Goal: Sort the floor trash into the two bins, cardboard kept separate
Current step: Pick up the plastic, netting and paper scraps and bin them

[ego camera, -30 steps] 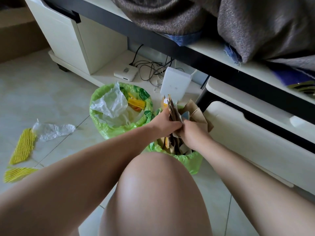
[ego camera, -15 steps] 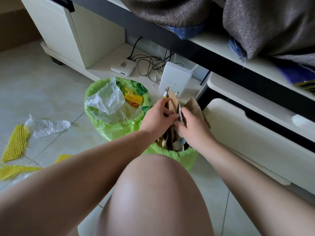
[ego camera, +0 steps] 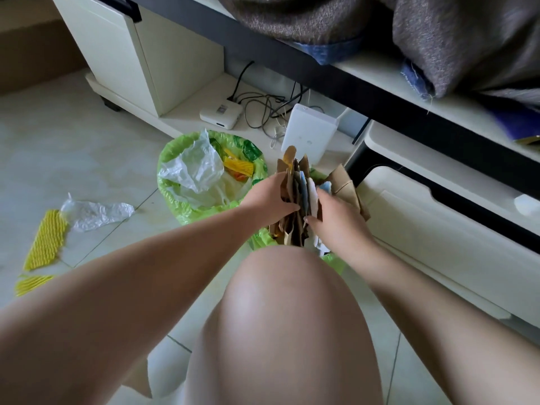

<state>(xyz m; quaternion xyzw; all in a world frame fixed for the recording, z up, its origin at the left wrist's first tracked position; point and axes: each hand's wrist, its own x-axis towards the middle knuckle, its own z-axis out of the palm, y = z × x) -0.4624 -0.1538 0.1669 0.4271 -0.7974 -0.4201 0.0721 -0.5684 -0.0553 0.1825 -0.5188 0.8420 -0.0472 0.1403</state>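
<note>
Head view, looking down past a bare knee (ego camera: 280, 323) to tiled floor (ego camera: 58, 147).

Left hand (ego camera: 270, 197): fingers curled round the left face of a sheaf of cardboard pieces (ego camera: 293, 182), gripping it. Right hand (ego camera: 336, 220): fingers curled against the right face of the same sheaf, thumb toward the near edge, gripping too. Sheaf held upright between both hands, squeezed from the two sides; brown torn edges standing above the fingers, some white and blue pieces mixed in.

Sheaf sits over the near bin (ego camera: 333, 260) (green liner visible only at the near rim and at a patch by the left wrist; rest hidden by hands, cardboard and knee). Lower ends of the pieces reach down inside the liner. More brown cardboard (ego camera: 344, 184) leaning at the far right side of that bin.

Far bin (ego camera: 175, 200), also green-lined, just left of and touching the near one. Contents: crumpled clear plastic bag (ego camera: 195, 168), yellow packaging (ego camera: 238, 166).

On floor, left, well apart from the bins: clear plastic wrap (ego camera: 96, 213), yellow foam net (ego camera: 46, 239) touching it, second yellow net (ego camera: 32, 283) nearer the camera.

Behind the bins: white cabinet unit, flat white box (ego camera: 221, 114) with cables (ego camera: 263, 106), upright white device (ego camera: 308, 133). Grey cloth (ego camera: 438, 33) heaped on the cabinet top.
</note>
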